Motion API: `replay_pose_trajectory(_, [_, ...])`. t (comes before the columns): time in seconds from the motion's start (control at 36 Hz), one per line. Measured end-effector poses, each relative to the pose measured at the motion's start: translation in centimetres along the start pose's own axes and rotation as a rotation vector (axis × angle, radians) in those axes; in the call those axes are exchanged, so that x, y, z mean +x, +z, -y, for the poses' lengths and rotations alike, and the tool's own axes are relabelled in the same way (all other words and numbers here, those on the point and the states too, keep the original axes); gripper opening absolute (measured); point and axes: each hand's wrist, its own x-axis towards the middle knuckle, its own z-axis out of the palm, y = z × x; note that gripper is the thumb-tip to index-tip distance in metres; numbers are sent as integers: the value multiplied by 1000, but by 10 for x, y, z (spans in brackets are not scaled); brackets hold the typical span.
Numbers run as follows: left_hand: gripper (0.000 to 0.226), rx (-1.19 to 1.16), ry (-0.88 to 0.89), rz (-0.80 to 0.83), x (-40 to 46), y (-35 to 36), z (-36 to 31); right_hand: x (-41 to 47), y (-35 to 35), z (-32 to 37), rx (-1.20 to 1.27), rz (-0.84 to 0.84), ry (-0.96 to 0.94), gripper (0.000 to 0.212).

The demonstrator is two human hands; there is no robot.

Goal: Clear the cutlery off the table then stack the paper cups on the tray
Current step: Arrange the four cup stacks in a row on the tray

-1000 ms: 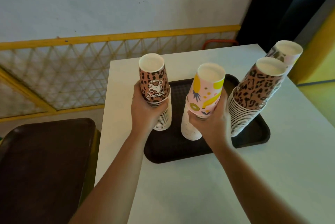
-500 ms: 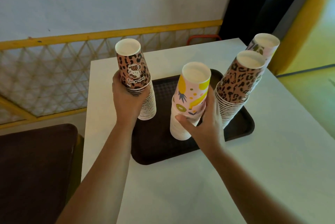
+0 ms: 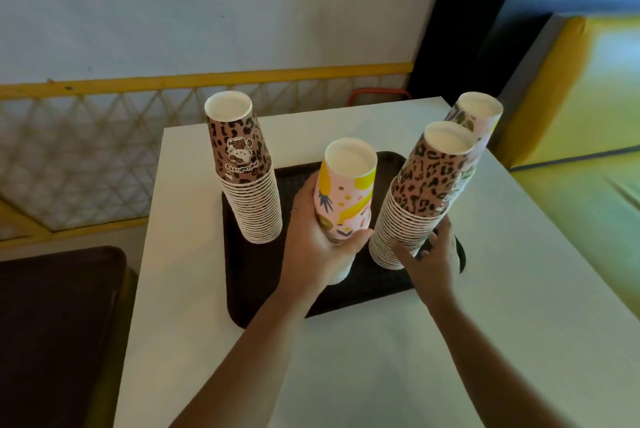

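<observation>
- My left hand [image 3: 311, 240] has left the leopard stack [image 3: 247, 171] and now clamps the fruit stack [image 3: 343, 199].
- My right hand [image 3: 431, 259], fingers spread, touches another stack [image 3: 415, 195].
- All stand on the tray [image 3: 367, 285]; the desk [image 3: 381, 358] shows no cutlery.

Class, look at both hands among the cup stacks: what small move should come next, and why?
Probably the right hand should close on the leaning leopard stack and straighten it; its fingers only touch the base, while the left hand holds the fruit-print stack on the tray.

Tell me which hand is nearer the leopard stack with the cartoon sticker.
Left. The left hand grips the fruit-print stack right beside the sticker stack; the right hand is farther, at the other leopard stack.
</observation>
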Motion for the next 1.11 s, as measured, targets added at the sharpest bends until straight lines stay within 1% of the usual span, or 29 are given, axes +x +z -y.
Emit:
replay_pose_trajectory(0.11, [91,30,-22,-50,-4,3,1,7,11,2,16,2,-10,86])
replay_pose_trajectory(0.22, [85,42,-45,-89,-5,6,-3,15,21,9,18,86,-98,90])
replay_pose_trajectory(0.28, [83,49,-48,-93,-4,6,-4,20,27,15,48,136,-109,90])
replay_pose_trajectory(0.42, [86,59,-64,-115,-7,6,-9,37,42,29,94,264,-119,91])
replay_pose_trajectory(0.53, [89,46,-81,-113,-8,7,-9,53,52,36,96,336,-153,83])
replay_pose_trajectory(0.69, [89,14,-91,-123,-9,10,-10,76,68,40,112,447,-124,93])
replay_pose_trajectory(0.75, [89,21,-92,-125,-9,10,-9,81,72,40,124,469,-121,89])
replay_pose_trajectory(0.83, [89,26,-88,-131,-10,12,-8,87,76,40,134,489,-145,76])
replay_pose_trajectory(0.92, [86,26,-76,-132,-11,12,-8,86,72,44,136,501,-168,71])
replay_pose_trajectory(0.97, [81,23,-79,-124,-12,11,-7,80,60,46,140,462,-207,73])
replay_pose_trajectory(1.0, [81,25,-84,-118,-12,10,-6,76,52,47,127,412,-241,72])
replay_pose_trajectory(1.06, [85,52,-106,-104,-15,8,-2,66,32,48,112,242,-377,61])
replay_pose_trajectory(1.11, [87,85,-137,-106,-18,9,4,56,7,49,127,11,-534,45])
